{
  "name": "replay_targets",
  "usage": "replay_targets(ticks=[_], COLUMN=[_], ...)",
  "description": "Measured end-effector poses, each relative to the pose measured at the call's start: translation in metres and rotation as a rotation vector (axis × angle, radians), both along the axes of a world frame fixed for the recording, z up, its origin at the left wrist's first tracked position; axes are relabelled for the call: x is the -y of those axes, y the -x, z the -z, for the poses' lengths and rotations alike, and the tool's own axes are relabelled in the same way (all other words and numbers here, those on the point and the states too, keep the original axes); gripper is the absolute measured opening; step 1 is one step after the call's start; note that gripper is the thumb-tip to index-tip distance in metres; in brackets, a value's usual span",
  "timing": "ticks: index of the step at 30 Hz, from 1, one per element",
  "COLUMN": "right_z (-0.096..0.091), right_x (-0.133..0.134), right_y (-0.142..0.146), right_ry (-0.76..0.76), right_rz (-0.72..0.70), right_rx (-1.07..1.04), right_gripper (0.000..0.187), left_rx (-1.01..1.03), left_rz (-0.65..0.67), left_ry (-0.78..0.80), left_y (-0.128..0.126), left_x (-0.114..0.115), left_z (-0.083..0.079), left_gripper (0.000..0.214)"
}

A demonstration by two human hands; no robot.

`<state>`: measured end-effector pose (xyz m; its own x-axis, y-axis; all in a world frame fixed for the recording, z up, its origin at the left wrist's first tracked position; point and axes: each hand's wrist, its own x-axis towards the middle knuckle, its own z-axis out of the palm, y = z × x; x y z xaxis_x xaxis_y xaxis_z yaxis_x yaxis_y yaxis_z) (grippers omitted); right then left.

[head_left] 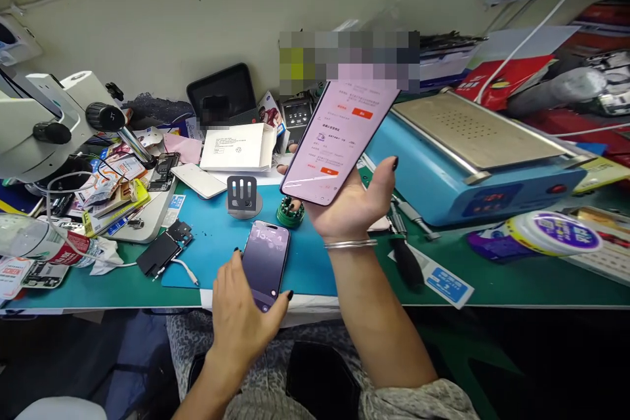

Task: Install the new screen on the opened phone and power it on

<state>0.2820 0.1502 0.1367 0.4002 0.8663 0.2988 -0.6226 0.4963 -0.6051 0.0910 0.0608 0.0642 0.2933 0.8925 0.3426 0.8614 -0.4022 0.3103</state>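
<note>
My right hand [352, 203] holds up a large phone [335, 144] with a lit pink-white screen, gripped from below with the thumb out to the right; a metal bangle sits on that wrist. My left hand [241, 312] rests low at the bench edge, its fingers around the bottom end of a smaller purple phone [266, 256] whose lock screen is lit. That phone lies on a blue work mat [211, 236].
A microscope [44, 125] stands at the left among loose parts and packaging. A blue heating plate machine [477, 157] fills the right. On the bench sit a grey phone stand [242, 197], a white box [236, 147], a tablet [221, 95], screwdrivers [406, 256] and a tape roll [546, 233].
</note>
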Motion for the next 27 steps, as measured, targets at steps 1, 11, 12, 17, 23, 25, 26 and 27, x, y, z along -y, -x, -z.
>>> replay_targets(ticks=[1, 11, 12, 17, 23, 25, 26, 27], right_z=[0.001, 0.008, 0.008, 0.005, 0.003, 0.004, 0.004, 0.004], right_x=[0.0, -0.005, -0.005, -0.003, -0.003, -0.003, -0.003, -0.003], right_y=[-0.001, -0.01, -0.01, -0.007, -0.007, -0.007, -0.007, -0.007], right_ry=[-0.006, -0.073, -0.075, -0.029, 0.042, 0.037, 0.023, 0.009], right_rz=[-0.007, -0.006, -0.007, -0.009, -0.003, -0.001, 0.001, 0.001], right_rx=[0.005, 0.054, 0.055, 0.033, 0.042, 0.042, 0.038, 0.033], right_gripper=[0.065, 0.054, 0.054, 0.055, 0.067, 0.067, 0.066, 0.065], left_rx=[0.031, -0.144, -0.163, -0.1, 0.06, 0.094, 0.108, 0.119], left_rz=[0.05, 0.416, 0.402, 0.276, 0.275, 0.305, 0.323, 0.34], left_ry=[0.015, -0.098, -0.102, -0.099, -0.12, -0.121, -0.126, -0.129], left_y=[0.012, 0.083, 0.079, 0.054, 0.056, 0.06, 0.062, 0.063], left_x=[0.004, 0.03, 0.031, 0.026, 0.016, 0.015, 0.014, 0.015], left_z=[0.0, 0.021, 0.021, 0.012, 0.008, 0.013, 0.016, 0.02], left_gripper=[0.085, 0.049, 0.048, 0.05, 0.059, 0.06, 0.06, 0.06])
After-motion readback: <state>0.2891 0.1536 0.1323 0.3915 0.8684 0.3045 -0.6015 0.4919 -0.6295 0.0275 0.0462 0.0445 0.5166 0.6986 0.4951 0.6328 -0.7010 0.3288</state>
